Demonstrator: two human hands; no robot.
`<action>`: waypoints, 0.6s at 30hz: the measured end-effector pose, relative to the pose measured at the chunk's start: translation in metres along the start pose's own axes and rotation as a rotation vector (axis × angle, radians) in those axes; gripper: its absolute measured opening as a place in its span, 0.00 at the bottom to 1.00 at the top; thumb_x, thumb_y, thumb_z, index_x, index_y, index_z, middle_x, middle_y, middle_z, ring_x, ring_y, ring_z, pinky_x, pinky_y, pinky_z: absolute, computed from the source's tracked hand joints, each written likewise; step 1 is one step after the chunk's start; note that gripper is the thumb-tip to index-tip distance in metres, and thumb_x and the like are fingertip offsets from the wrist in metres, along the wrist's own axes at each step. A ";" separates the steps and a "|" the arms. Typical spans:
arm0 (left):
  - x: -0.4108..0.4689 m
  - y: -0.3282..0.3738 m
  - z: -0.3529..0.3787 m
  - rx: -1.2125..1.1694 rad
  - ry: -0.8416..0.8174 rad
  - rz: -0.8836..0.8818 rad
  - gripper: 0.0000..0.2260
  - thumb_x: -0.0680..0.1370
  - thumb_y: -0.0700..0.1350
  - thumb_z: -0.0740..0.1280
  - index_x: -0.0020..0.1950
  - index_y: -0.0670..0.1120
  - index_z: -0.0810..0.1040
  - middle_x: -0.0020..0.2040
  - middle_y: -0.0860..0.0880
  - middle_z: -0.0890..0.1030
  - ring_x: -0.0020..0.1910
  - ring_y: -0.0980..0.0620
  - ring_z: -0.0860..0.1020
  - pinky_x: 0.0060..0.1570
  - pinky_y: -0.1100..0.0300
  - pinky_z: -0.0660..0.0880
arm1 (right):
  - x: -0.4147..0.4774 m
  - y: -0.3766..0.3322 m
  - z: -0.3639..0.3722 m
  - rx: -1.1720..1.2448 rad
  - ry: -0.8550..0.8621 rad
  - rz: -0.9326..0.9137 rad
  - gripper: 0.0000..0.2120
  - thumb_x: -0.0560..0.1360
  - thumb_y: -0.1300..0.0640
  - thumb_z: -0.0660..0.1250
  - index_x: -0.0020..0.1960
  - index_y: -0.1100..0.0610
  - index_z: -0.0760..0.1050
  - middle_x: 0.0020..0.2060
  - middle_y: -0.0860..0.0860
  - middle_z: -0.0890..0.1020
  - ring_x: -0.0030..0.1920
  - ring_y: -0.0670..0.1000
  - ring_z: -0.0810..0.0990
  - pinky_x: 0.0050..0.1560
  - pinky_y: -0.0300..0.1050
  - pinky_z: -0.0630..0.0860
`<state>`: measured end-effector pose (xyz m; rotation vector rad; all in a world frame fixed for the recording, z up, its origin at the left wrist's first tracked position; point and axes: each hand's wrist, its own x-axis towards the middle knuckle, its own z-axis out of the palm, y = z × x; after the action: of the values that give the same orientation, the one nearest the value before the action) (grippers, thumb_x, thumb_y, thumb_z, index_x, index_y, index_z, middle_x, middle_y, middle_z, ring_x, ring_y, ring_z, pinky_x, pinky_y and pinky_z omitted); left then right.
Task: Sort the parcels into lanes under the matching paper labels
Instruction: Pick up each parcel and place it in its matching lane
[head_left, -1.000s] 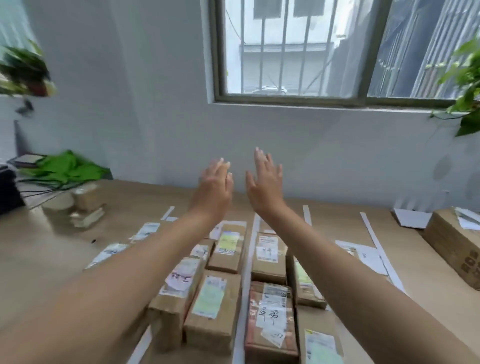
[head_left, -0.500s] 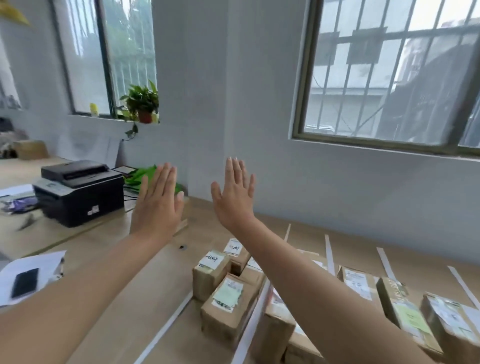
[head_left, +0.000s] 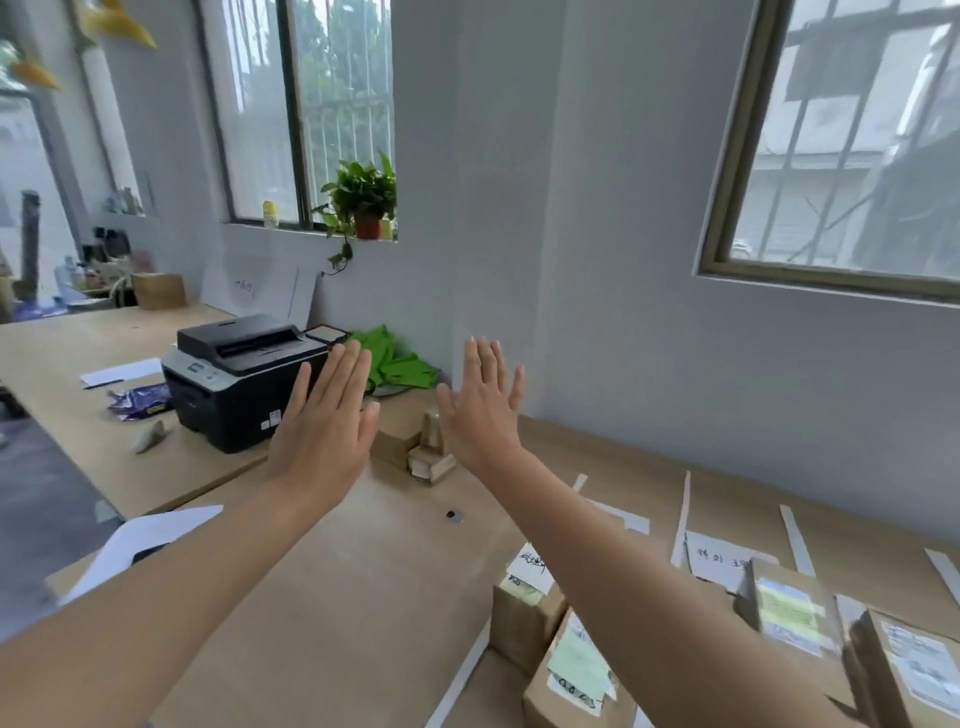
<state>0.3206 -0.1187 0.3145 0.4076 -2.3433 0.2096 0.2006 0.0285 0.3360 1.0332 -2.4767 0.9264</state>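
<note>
- Your left hand (head_left: 322, 441) and right hand (head_left: 480, 410) hover above the light wooden table (head_left: 363, 571), fingers straight and close together. Both are empty.
- The brown cardboard parcels with white and green stickers (head_left: 571, 670) lie at lower right, well apart from both hands, in rows between the white paper strips (head_left: 681, 514) that mark the lanes.
- A white handwritten paper label (head_left: 722, 564) lies at the far end of one lane; its writing is too small to read.
- Progress: every parcel in view sits inside a lane, so sorting looks largely done — whether each matches its label cannot be told.
- Orientation: the parcels lie flat, stickers up — their long axes seem to run along the lanes, toward the wall.
</note>
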 end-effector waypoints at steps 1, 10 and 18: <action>0.007 -0.013 0.009 0.011 -0.012 0.006 0.27 0.83 0.52 0.49 0.80 0.42 0.56 0.81 0.47 0.54 0.80 0.52 0.49 0.78 0.48 0.47 | 0.010 0.002 0.013 -0.005 -0.012 -0.005 0.31 0.84 0.49 0.51 0.82 0.57 0.42 0.81 0.50 0.45 0.80 0.49 0.38 0.77 0.55 0.31; 0.036 -0.104 0.111 -0.021 -0.110 -0.087 0.26 0.83 0.51 0.47 0.81 0.43 0.55 0.81 0.47 0.54 0.80 0.52 0.49 0.78 0.48 0.45 | 0.075 0.039 0.132 -0.057 -0.145 0.132 0.32 0.83 0.49 0.53 0.81 0.57 0.45 0.81 0.50 0.48 0.80 0.49 0.40 0.78 0.57 0.34; 0.070 -0.150 0.270 -0.215 -0.305 -0.105 0.31 0.81 0.55 0.40 0.80 0.42 0.55 0.81 0.46 0.56 0.80 0.51 0.50 0.77 0.49 0.43 | 0.124 0.106 0.214 -0.091 -0.191 0.370 0.30 0.84 0.50 0.54 0.81 0.57 0.47 0.81 0.50 0.51 0.81 0.49 0.43 0.79 0.54 0.38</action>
<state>0.1514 -0.3474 0.1751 0.4820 -2.5989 -0.1665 0.0325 -0.1223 0.1901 0.6717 -2.9044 0.8356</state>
